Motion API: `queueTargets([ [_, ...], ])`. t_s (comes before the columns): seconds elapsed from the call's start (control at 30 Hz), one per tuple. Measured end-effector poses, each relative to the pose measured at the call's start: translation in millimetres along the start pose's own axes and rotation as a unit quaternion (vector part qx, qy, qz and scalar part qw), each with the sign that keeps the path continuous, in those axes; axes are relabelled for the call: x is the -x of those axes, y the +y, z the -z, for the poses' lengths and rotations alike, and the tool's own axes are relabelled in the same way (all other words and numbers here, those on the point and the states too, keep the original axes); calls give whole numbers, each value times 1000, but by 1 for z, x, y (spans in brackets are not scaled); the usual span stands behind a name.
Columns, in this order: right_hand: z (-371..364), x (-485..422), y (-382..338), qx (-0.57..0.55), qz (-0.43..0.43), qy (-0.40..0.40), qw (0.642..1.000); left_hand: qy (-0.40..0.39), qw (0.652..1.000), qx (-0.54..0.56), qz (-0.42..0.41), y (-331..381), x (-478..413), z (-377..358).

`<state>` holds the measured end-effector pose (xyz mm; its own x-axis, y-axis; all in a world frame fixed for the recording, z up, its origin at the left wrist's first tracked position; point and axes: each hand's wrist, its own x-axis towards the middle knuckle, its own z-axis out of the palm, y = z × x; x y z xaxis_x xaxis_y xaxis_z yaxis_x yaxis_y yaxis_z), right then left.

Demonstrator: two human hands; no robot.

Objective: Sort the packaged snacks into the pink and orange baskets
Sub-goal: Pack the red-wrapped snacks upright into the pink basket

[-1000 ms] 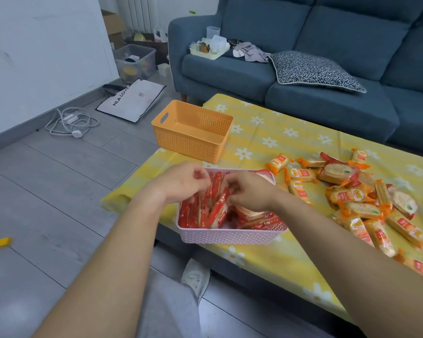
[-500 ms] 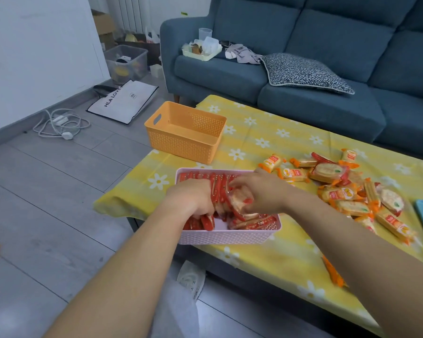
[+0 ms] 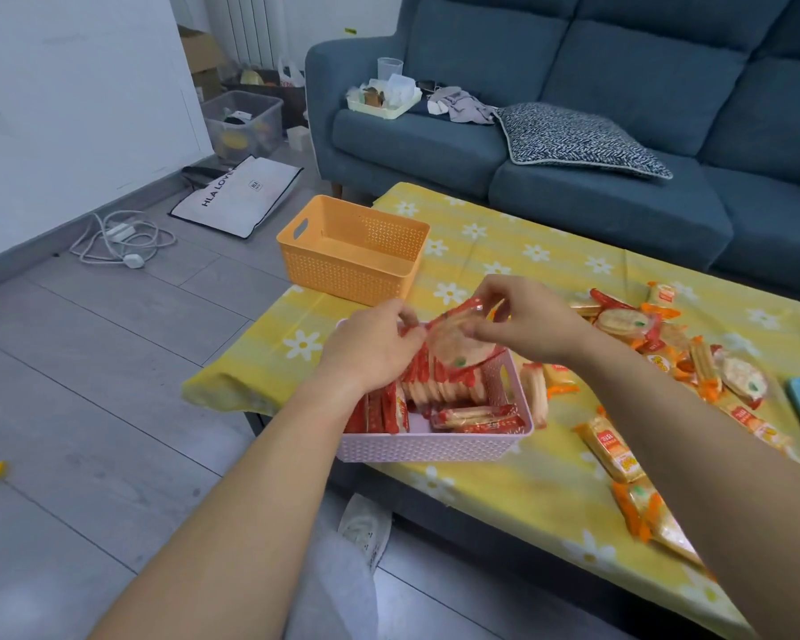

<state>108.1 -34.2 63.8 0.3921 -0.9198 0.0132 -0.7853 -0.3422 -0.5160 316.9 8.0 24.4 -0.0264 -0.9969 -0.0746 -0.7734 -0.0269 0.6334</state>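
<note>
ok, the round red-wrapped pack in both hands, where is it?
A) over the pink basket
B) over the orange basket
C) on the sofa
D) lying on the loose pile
A: the left hand and right hand pinch the round red-wrapped pack above the far end of the pink basket. The orange basket stands apart, further back.

Left hand, right hand: pinch grips.
</note>
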Motion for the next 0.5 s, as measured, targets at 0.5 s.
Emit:
queueTargets([
  [0.5,-64,32,-37,7,-39,-38,998,-115,971,209,15,-1,2,5],
])
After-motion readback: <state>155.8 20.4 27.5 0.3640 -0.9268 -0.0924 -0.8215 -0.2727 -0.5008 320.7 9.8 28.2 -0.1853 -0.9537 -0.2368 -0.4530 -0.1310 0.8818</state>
